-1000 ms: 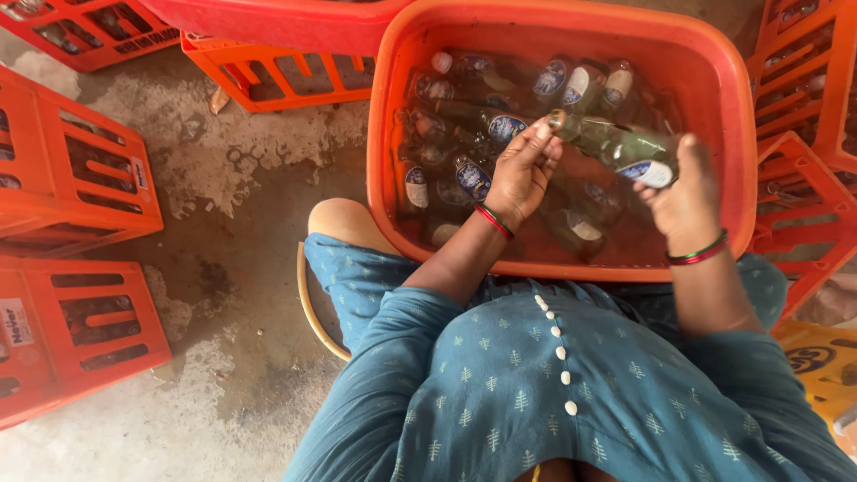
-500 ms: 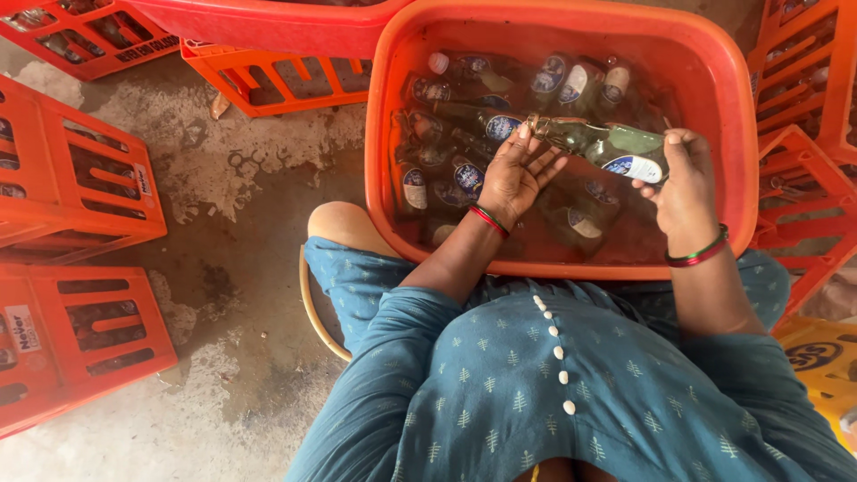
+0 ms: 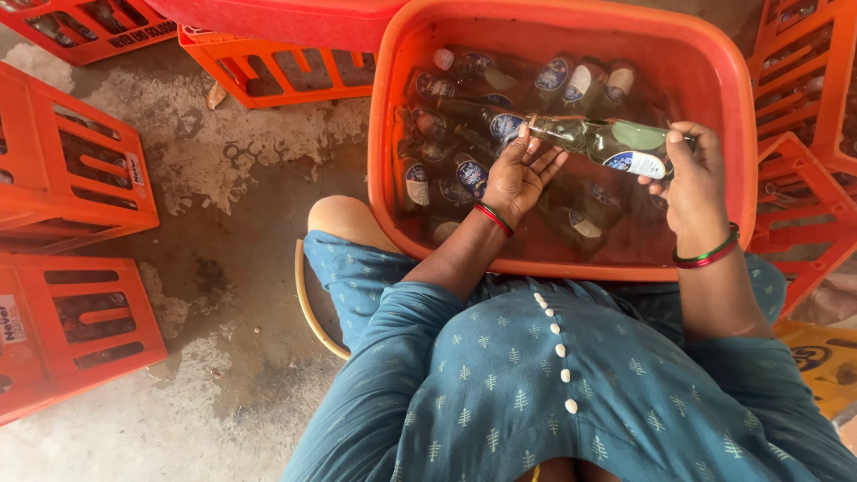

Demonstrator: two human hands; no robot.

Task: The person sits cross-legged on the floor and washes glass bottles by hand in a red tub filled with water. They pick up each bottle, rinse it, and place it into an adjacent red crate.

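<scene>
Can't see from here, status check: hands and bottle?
Left hand at neck of green glass bottle, right hand gripping base. Over orange plastic tub. Nothing blocking.

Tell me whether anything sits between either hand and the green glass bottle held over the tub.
Nothing visible does. The left hand touches the green bottle near its neck, and the right hand grips its base end. The other bottles lie below in the orange tub.

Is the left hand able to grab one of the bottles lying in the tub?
Probably yes. The left hand hovers just above the bottles in the tub, with nothing between, though it now touches the held bottle.
</scene>
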